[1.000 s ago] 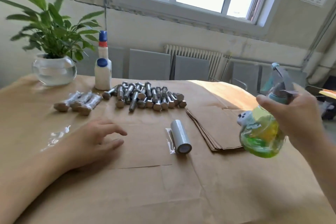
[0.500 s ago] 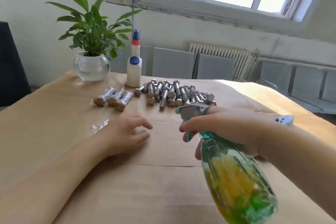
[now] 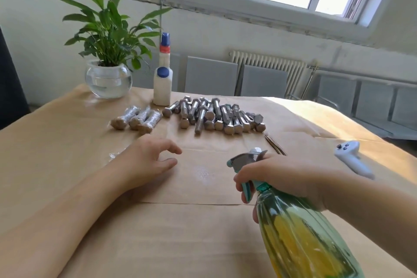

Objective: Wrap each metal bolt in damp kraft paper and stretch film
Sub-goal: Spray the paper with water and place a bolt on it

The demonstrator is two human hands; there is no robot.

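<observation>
Right now the right hand [image 3: 286, 178] is curled round the neck of the spray bottle [image 3: 302, 237], fingers on the trigger, nozzle aimed at the kraft sheet [image 3: 203, 185] between the hands. A pale speckled patch on the sheet, just ahead of the nozzle, is probably mist, though it is too faint to be sure. The left hand [image 3: 149, 160] rests on the sheet's left edge, fingers loosely spread, pinning it and gripping nothing.

To damp it well, I would keep the nozzle off the paper, sweep short bursts across the whole sheet and not soak one spot, and hold the edge flat.

Bare bolts [image 3: 214, 117] lie heaped beyond the sheet; three wrapped bolts [image 3: 137, 119] lie just left of them. The bottle holds yellow-green liquid, seemingly well filled. A glass bowl [image 3: 108, 81] holds clear water and a plant [image 3: 108, 29]; a white bottle [image 3: 163, 88] stands beside it, contents hidden.
</observation>
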